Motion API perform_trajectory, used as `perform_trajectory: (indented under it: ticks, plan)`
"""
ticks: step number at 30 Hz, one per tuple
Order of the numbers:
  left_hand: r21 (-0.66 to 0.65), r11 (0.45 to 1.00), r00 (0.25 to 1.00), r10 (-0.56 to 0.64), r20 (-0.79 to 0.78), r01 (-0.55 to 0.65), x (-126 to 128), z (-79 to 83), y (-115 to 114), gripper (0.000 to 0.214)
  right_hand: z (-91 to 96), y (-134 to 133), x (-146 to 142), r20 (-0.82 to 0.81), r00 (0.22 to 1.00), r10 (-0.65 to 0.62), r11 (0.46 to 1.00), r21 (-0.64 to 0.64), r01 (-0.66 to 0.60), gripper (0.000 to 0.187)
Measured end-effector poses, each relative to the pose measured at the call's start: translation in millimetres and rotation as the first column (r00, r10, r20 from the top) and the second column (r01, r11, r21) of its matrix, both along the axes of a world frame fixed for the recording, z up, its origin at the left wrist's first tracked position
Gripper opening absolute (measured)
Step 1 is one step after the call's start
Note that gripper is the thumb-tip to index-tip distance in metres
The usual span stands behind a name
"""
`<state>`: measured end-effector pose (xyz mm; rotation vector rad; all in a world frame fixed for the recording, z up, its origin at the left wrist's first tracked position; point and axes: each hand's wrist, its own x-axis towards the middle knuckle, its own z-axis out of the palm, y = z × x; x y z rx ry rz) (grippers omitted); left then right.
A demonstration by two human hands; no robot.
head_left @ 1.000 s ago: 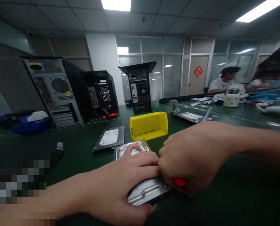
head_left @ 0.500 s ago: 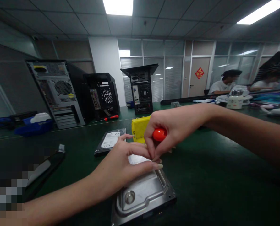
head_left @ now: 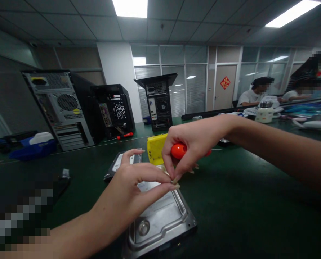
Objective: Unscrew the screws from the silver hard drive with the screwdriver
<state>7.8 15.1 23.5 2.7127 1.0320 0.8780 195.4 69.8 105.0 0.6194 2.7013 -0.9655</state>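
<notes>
A silver hard drive [head_left: 160, 219] lies on the green table in front of me. Above its far end, my left hand [head_left: 134, 187] pinches thumb and forefinger together on something too small to make out. My right hand [head_left: 192, 144] meets it fingertip to fingertip and is closed round a red-handled screwdriver [head_left: 178, 150], of which only the round red end shows. A yellow plastic box [head_left: 154, 148] stands just behind the hands, partly hidden. A second hard drive [head_left: 117, 163] lies to the left of it.
Three computer towers [head_left: 60, 106] stand at the back left, with a red screwdriver [head_left: 124, 135] beside them and a blue bin [head_left: 33, 145] further left. Other people sit at the far right behind a cluttered table end. A dark flat object [head_left: 63, 180] lies at my left.
My hands rose off the drive, which now shows more of its near end. The right hand turned the screwdriver's red end up, and both hands came together in a pinch above the drive.
</notes>
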Motion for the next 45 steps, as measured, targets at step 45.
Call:
perform_trajectory:
  ticks: [45]
  plan:
    - [0.69, 0.668, 0.928, -0.002, -0.372, 0.278, 3, -8.7, -5, 0.035, -18.8, 14, -6, 0.197, 0.979, -0.051, 0.997, -0.049, 0.062, 0.045]
